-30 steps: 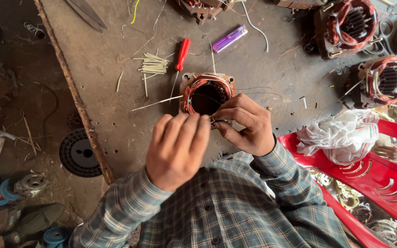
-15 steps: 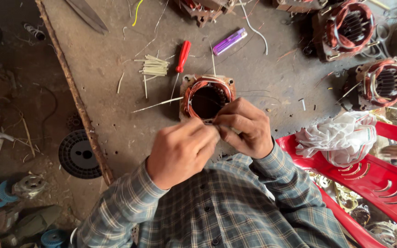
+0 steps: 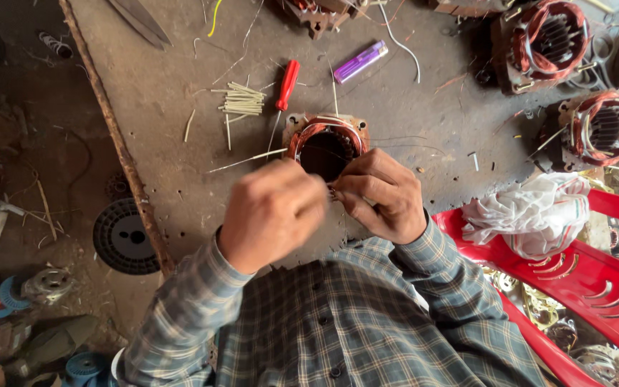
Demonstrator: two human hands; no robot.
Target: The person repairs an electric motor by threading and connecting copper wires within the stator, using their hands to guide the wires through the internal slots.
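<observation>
A small motor stator point(image 3: 324, 140) with reddish copper windings sits on the worn workbench point(image 3: 180, 93) in front of me. My left hand point(image 3: 274, 215) and my right hand point(image 3: 385, 193) are raised together just below it, fingertips meeting and pinching thin copper wire that leads from the winding. What lies between the fingers is tiny and partly hidden. A red-handled screwdriver point(image 3: 286, 89) and a bundle of pale insulation strips point(image 3: 241, 100) lie just left of the stator.
A purple lighter point(image 3: 360, 61) lies behind the stator. Two more wound stators point(image 3: 546, 43) point(image 3: 600, 129) stand at the right. A red plastic chair point(image 3: 596, 279) holds a white plastic bag point(image 3: 531, 211). A black spool point(image 3: 127, 236) lies on the floor left of the bench edge.
My left hand has closed from spread fingers into a pinch and drawn in against my right hand's fingertips. Both hands have come slightly toward me, away from the stator.
</observation>
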